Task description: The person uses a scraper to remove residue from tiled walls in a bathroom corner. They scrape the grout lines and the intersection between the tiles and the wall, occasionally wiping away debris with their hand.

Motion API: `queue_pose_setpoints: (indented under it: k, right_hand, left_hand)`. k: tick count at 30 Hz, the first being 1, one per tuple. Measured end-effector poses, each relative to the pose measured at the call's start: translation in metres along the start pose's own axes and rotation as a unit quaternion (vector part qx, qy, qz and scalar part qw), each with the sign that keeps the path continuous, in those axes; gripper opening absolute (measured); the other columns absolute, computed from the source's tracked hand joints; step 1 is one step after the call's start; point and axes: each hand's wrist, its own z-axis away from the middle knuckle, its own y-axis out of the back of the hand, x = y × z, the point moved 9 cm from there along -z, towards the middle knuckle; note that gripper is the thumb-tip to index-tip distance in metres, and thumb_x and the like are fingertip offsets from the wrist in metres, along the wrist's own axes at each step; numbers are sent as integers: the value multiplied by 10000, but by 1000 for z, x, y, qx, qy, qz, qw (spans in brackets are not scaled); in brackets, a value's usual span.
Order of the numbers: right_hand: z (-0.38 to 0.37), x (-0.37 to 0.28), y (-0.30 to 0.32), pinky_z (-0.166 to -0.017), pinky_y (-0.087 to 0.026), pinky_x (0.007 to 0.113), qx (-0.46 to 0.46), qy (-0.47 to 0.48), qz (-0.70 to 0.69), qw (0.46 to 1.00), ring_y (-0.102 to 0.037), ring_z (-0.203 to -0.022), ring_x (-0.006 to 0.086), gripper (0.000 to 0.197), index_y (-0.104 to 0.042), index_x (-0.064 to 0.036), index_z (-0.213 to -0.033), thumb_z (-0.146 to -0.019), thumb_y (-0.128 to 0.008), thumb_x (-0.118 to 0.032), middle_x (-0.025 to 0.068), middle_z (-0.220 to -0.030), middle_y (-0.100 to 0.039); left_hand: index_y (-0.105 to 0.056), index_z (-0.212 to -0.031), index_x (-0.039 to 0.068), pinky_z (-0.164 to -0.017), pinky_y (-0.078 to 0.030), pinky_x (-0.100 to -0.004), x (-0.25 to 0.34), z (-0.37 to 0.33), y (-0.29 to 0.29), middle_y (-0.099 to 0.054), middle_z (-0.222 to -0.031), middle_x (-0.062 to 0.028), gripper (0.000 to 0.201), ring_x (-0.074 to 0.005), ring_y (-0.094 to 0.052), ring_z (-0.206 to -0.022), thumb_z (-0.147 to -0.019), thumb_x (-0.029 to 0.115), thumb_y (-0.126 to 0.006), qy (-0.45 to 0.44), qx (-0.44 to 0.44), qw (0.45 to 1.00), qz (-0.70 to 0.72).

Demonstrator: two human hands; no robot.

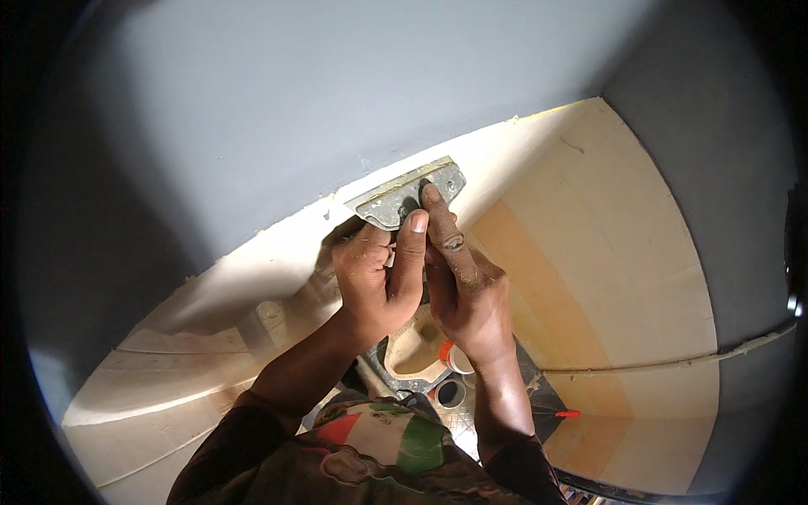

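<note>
A grey scraper with a wide flat blade, specked with pale residue, is held up in front of me. Its long edge lies close to the seam where the grey upper surface meets the white wall. My left hand grips it from below, with the thumb raised against its near face. My right hand holds it too, one finger stretched along the face toward the blade. Behind the hands, the tool's lower part is hidden. Whether the blade touches the seam, I cannot tell.
Yellowish bits line the seam. At right stands a beige wall with an orange band, crossed by a thin cord. Below my hands are a beige basin, an orange-and-white cup, a grey round container and a small red object.
</note>
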Motion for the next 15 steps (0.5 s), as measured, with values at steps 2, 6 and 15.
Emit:
queue_pose_setpoints:
  k: [2,6,15]
  right_hand:
    - [-2,2,-1,-669,-546,481,3,-1,2,1000,-697,-825,403,694,-447,-231,-1556,-938,-658,3,205,-1002,-705]
    - [-3,2,-1,-676,-544,480,4,-7,-9,1000,-691,-845,425,694,-444,-233,-1558,-941,-659,2,217,-1025,-707]
    - [-3,-5,-1,-667,-538,488,-11,-26,-24,999,-677,-794,430,682,-438,-266,-1559,-951,-661,-53,217,-959,-701]
  left_hand:
    - [-651,-1108,-90,-718,-599,-334,0,-1,2,-740,-921,-165,202,-206,-730,-815,-1057,57,-522,-10,20,1000,12]
    - [-654,-1107,-86,-714,-597,-327,2,-2,4,-743,-908,-162,203,-202,-731,-804,-1054,57,-520,-38,17,999,-8]
    - [-640,-1181,-82,-772,-612,-331,12,-5,4,-745,-990,-150,284,-209,-746,-886,-1105,130,-465,-3,40,998,48]
